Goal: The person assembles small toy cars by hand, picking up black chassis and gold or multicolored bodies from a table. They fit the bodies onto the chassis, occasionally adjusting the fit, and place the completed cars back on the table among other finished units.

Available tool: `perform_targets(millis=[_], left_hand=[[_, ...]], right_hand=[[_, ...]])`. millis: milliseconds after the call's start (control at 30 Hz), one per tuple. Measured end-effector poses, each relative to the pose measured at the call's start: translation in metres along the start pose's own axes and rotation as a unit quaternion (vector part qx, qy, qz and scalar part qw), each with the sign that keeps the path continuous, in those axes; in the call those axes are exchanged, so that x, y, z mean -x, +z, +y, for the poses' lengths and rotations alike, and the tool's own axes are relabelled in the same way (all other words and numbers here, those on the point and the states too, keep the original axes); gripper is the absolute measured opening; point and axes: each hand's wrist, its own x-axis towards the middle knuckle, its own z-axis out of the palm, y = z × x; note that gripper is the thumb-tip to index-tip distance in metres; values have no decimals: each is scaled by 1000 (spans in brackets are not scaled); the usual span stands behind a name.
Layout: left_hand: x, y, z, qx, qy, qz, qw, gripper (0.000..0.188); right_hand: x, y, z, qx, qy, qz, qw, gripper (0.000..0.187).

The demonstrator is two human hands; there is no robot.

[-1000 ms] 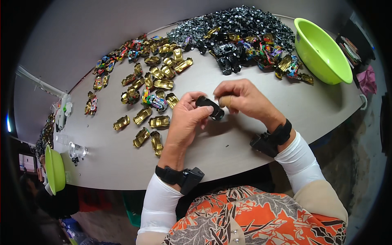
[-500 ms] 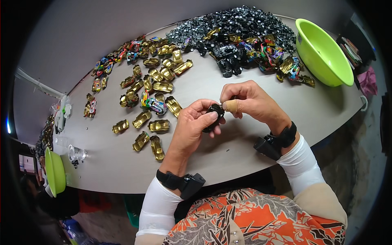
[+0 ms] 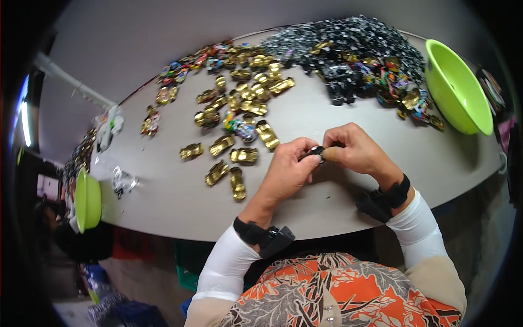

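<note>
Above the near part of the table, my two hands meet at a small black toy car chassis (image 3: 315, 152). My left hand (image 3: 290, 170) is closed round it, thumb on top. From the right, my right hand (image 3: 357, 151) pinches at its end, its tan-wrapped thumb pressed against it. Fingers cover most of the chassis, so any small part between them is hidden. Left of my hands lie several gold toy car bodies (image 3: 243, 156). One multicoloured toy car (image 3: 243, 129) sits among them.
At the back is a large heap of small black and silver wheels (image 3: 354, 41). Black chassis (image 3: 339, 82) and colourful cars (image 3: 389, 82) lie before it. A green basin (image 3: 457, 90) stands right, another green basin (image 3: 88, 199) left. A clear plastic cup (image 3: 124, 179) lies near the left edge.
The view has swung, so the table's contents sit further right in it. My right fingers have closed in on the chassis, which now shows less between my hands.
</note>
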Motion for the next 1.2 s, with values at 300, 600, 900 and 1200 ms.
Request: perform_targets(millis=[300,600,900,1200], left_hand=[[181,-45,17,-8,-4,207,978,21],[277,-96,-38,-313,-29,517,796,27],[103,-74,21,-538,61,219,812,33],[38,-34,34,-513,175,192,818,20]], right_hand=[[-2,9,6,-192,-80,-94,974,22],[-15,-23,16,-23,-58,-38,997,15],[-55,-54,65,256,-140,463,837,26],[-40,-47,40,20,-65,247,967,23]])
